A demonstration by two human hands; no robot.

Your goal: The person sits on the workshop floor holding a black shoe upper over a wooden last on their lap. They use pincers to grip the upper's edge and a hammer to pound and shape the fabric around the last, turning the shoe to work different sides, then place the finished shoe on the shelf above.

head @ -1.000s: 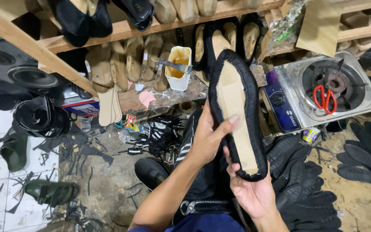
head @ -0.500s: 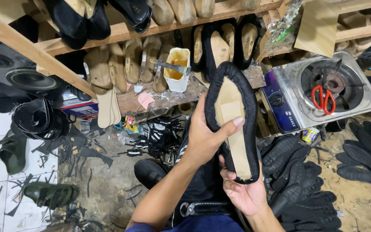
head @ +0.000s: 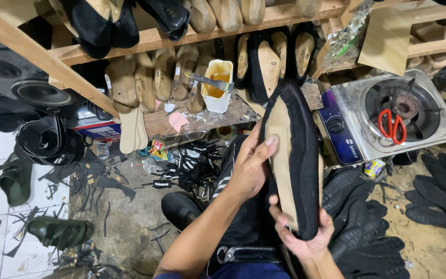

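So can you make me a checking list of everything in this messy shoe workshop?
Surface: dirty floor littered with black scraps.
Job's things: black shoe upper on a tan last, sole side up.
Clutter: glue cup, red scissors on a gas stove, black soles, green sandals.
Grippers: left hand presses the shoe's edge; right hand cradles the heel.
Cables: nothing seen.
Surroundings: wooden shelf with lasts, a speaker.
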